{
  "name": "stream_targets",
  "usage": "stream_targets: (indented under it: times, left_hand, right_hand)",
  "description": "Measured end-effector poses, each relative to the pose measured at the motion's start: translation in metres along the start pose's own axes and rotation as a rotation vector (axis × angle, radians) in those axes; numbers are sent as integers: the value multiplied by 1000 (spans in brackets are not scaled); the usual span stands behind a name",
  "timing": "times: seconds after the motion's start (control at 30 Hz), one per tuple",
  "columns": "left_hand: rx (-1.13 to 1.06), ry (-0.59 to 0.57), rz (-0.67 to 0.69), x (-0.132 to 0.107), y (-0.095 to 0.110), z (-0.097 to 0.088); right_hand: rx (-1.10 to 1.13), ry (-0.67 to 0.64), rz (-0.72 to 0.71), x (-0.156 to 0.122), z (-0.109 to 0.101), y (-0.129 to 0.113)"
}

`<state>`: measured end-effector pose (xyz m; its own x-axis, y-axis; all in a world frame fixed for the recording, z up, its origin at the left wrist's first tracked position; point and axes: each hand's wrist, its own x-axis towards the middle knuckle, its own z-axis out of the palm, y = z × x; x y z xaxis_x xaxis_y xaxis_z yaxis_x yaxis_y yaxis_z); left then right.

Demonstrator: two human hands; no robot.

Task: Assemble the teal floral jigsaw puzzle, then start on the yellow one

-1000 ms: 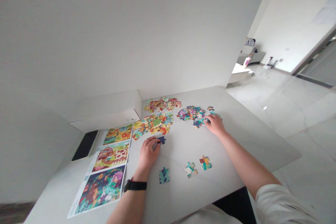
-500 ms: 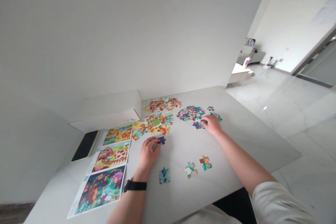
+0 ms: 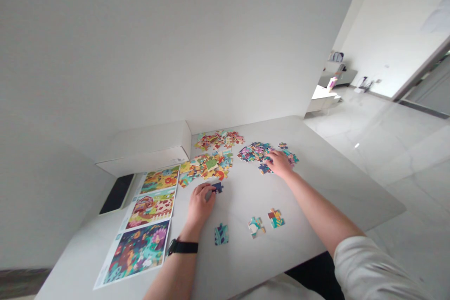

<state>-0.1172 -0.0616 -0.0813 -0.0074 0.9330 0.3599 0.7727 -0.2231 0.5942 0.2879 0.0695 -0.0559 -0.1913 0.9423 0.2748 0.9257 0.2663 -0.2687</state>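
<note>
My left hand [image 3: 199, 205] rests on the white table [image 3: 337, 187] and pinches a dark blue puzzle piece [image 3: 218, 188] between thumb and fingers. My right hand [image 3: 279, 163] lies on the blue and purple pile of puzzle pieces [image 3: 255, 152], its fingers curled among the pieces; what they hold, if anything, is hidden. A yellow and orange pile [image 3: 207, 166] sits just beyond my left hand. Behind it lies a red and yellow pile [image 3: 218, 139]. Three loose pieces lie near me: a blue leafy one [image 3: 221, 234], a white and teal one [image 3: 256, 227] and an orange and teal one [image 3: 276, 218].
Three printed reference pictures [image 3: 146, 218] lie in a column at the left. A long white box [image 3: 144, 147] stands at the back left against the wall, with a dark flat object [image 3: 116, 193] beside it. The table's right edge drops to a tiled floor.
My right hand has slid leftward over the blue and purple pile, from its right edge toward its middle. My left hand and its dark blue piece have stayed in place.
</note>
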Motion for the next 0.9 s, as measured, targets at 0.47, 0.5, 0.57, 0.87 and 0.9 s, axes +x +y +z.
stream_targets:
  times: [0.47, 0.5, 0.57, 0.87, 0.9]
  left_hand:
    - [-7, -10, -7, -1, 6, -2]
    - [-6, -9, -8, -1, 7, -2]
    - [-6, -9, -14, 0, 9, -2]
    - [-1, -23, -22, 2, 10, -1]
    - [0, -23, -21, 2, 10, -1]
  right_hand:
    - [0, 3, 232, 26, 14, -37]
    - [7, 2, 240, 29, 14, -38]
    - [51, -14, 258, 35, 12, -39]
    - [298, -83, 293, 26, -11, -33]
    - [358, -58, 275, 22, -14, -32]
